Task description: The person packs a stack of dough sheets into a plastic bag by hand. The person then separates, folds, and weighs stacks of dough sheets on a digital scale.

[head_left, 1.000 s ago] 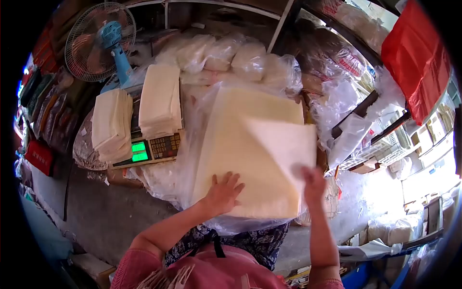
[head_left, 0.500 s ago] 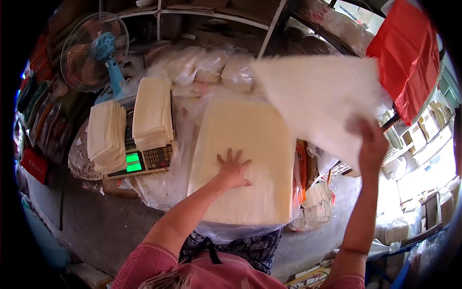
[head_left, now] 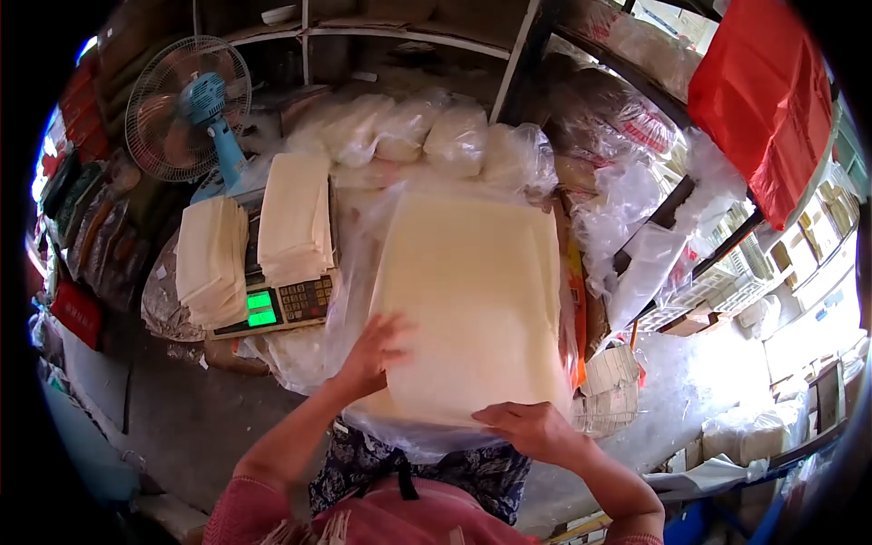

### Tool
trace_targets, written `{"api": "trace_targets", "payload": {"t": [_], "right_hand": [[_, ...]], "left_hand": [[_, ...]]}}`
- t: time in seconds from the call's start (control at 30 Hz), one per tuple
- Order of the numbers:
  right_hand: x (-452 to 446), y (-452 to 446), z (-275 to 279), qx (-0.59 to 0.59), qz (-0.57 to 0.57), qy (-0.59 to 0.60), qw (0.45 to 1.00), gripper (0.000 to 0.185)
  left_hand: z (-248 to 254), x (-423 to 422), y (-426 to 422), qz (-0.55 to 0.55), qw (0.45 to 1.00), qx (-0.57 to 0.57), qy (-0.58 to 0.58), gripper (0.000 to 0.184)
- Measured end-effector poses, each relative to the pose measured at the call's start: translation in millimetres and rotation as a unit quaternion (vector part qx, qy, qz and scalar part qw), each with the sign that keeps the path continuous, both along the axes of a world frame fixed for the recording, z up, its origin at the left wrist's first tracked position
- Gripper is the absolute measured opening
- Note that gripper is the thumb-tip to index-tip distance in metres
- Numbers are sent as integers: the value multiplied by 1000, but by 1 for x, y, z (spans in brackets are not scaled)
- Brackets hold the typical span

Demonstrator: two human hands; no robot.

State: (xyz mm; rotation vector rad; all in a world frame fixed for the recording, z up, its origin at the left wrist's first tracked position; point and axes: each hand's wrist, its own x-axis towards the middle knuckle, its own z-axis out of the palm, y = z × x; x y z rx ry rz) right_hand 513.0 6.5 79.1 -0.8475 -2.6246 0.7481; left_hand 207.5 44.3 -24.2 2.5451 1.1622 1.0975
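A stack of large cream-coloured sheets [head_left: 472,291] lies on clear plastic in front of me, its top sheet slightly askew at the lower left. At the stack's near edge, the fingers of my right hand [head_left: 536,429] are closed on the top sheet's edge. My left hand [head_left: 371,350] is over the left edge of the stack, fingers stretched out and blurred by motion. I cannot tell whether it touches the sheet.
Left of the stack, a digital scale [head_left: 304,300] with a lit green display bears a folded cream bundle [head_left: 295,218]; another folded bundle [head_left: 211,263] is beside it. A blue fan [head_left: 204,100] stands behind. Plastic-wrapped packs [head_left: 454,138] line the back, and red sheeting [head_left: 763,109] hangs at right.
The sheet that my right hand held up at the right now lies on the stack. My right hand came down to the near edge; my left hand moved from the stack's middle to its left edge.
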Motion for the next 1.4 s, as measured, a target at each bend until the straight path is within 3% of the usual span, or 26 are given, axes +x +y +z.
{"api": "trace_targets", "payload": {"t": [0.07,0.1,0.17,0.27,0.37,0.4,0.47,0.5,0.57,0.67,0.77,0.87,0.97,1.07,1.2,1.3,1.4], "right_hand": [[6,2,9,-219,-17,77,972,26],[15,8,20,-249,-47,75,964,28],[43,25,5,-177,-138,90,970,32],[80,46,-21,-5,-56,-3,998,42],[75,30,-34,-33,-72,-27,997,45],[79,34,-41,10,-40,-37,998,37],[79,28,-73,-97,-205,54,972,32],[78,27,-90,-149,-285,99,942,30],[73,35,-109,-117,-359,108,920,25],[57,52,-128,-129,-445,183,867,17],[50,54,-124,-126,-484,120,858,26],[37,53,-84,-125,-516,-6,847,48],[15,49,-70,230,-444,-60,864,59],[-17,47,-77,180,-304,-64,933,56],[-22,52,-126,157,-260,-149,941,52],[-28,55,-114,114,-245,-131,954,55],[-74,41,-56,96,-161,-39,982,63]], "left_hand": [[-20,-16,-9,-45,987,-123,-88,32],[-27,-21,-12,-69,972,-183,-132,28],[-24,-31,-21,-47,923,-305,-230,28],[-19,-31,-27,-8,868,-385,-314,23],[-20,-26,-28,106,873,-378,-288,15],[-28,-27,-27,147,862,-393,-283,16],[-34,-23,-22,174,840,-397,-327,23],[-24,-20,-18,190,834,-410,-315,28],[1,-9,-11,221,822,-437,-291,38],[-6,10,-1,365,901,-209,-105,58],[-3,23,5,215,970,-55,98,71],[-13,41,-4,147,955,-180,182,76],[-26,40,-4,153,947,-155,235,81],[-25,38,-3,145,951,-154,225,77],[-24,11,1,113,955,-68,267,59],[-23,-15,7,121,955,-32,269,50],[33,-3,-11,104,974,-60,190,47]]}}
